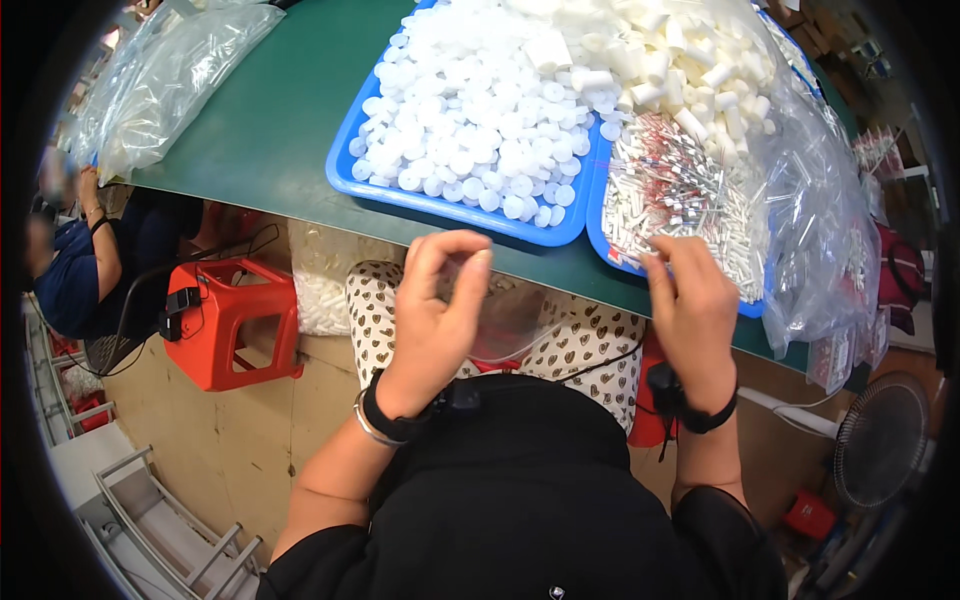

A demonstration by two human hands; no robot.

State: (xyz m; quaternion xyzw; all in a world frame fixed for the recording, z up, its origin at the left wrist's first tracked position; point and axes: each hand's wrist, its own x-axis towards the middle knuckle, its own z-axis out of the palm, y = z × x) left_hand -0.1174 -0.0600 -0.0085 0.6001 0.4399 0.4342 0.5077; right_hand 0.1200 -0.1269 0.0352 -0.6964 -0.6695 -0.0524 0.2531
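My left hand is at the table's front edge, with thumb and forefinger curled close together. A clear plastic bag hangs beside it over my lap and seems held by its fingers, though the grip is partly hidden. Over the near edge of the right blue tray, my right hand has its thumb and forefinger pinched together; anything between them is too small to make out. Small white cylinders and thin parts with red and metallic bits fill that tray.
Left of it, a larger blue tray holds many translucent white discs. Cream cylinders are heaped behind. Clear bags lie on the green table. A red stool, another person and a fan are nearby.
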